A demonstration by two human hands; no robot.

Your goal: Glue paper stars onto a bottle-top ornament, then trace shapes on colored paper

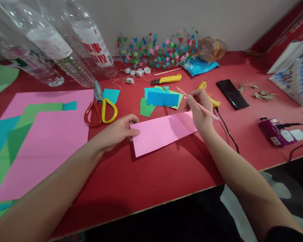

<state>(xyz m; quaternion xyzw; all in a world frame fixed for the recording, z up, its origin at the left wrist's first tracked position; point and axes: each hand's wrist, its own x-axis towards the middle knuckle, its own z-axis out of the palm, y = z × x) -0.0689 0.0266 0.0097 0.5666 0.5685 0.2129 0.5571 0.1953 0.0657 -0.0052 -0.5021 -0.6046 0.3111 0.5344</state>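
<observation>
Flanking pink strip (163, 133), both hands (117, 131).

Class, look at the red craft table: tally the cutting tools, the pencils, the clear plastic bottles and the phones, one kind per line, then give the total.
Cutting tools: 2, the scissors and the yellow utility knife
Pencils: 2, one in the right hand, pink pencil, and one by the wall
Clear plastic bottles: 3
Phones: 1, the black phone
Total: 8

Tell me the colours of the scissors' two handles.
On the scissors, one handle is red, the other yellow; the head view shows them.
</observation>
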